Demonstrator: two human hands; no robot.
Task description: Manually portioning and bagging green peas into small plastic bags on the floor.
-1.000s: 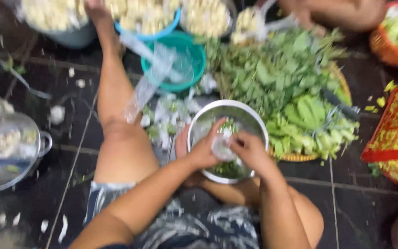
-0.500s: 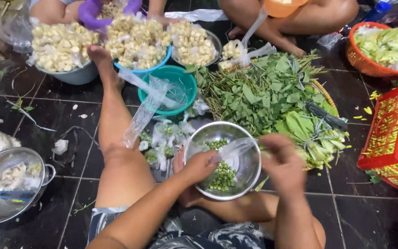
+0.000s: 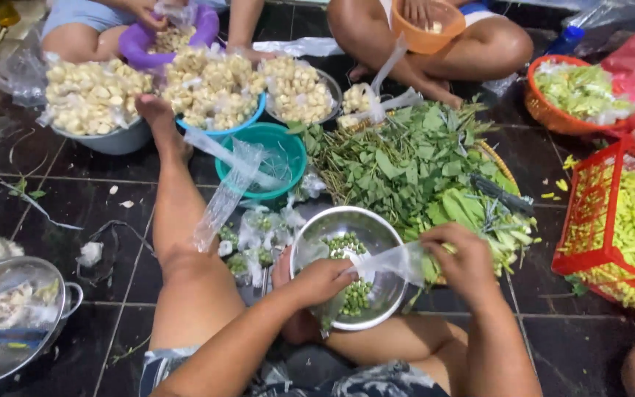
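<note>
The steel bowl (image 3: 347,265) sits on the floor (image 3: 60,220) between the person's legs, near and central, so both hands can work right over it and anything dropped falls back among the small green pods (image 3: 354,290) inside. The left hand (image 3: 323,283) is curled narrow, pinching the near end of a clear plastic bag (image 3: 391,261) above the pods. The right hand (image 3: 464,261) is closed on the bag's right end, stretching it between them. Leafy greens (image 3: 413,162) lie just beyond, and a teal bowl (image 3: 292,158) with spare bags stands far left.
</note>
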